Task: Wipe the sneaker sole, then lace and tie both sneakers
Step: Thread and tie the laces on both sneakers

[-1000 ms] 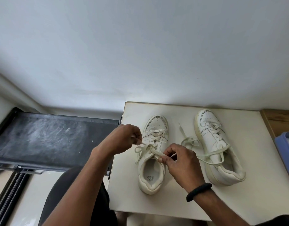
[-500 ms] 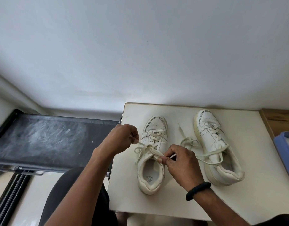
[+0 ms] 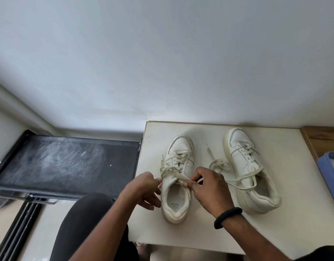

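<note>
Two white sneakers stand toe-away on a small white table (image 3: 286, 219). The left sneaker (image 3: 178, 162) is laced, with loose cream lace loops (image 3: 169, 171) over its tongue. My left hand (image 3: 143, 189) sits at its left side, thumb and forefinger pinching a lace end, the other fingers spread. My right hand (image 3: 209, 187), a black band on the wrist, pinches the lace crossing at the top of the tongue. The right sneaker (image 3: 247, 166) is laced, and its untied lace (image 3: 219, 164) trails across the table towards my right hand.
A black tray-like shelf (image 3: 68, 164) extends left of the table, lower down. A blue bin (image 3: 332, 174) sits at the right edge beside a wooden surface (image 3: 322, 136). A white wall rises behind. My dark-clad knee (image 3: 83, 223) is below the left arm.
My left hand has dropped from beside the toe end down to the sneaker's opening, and its fingers have spread. My right hand stays pinched on the lace at the tongue.
</note>
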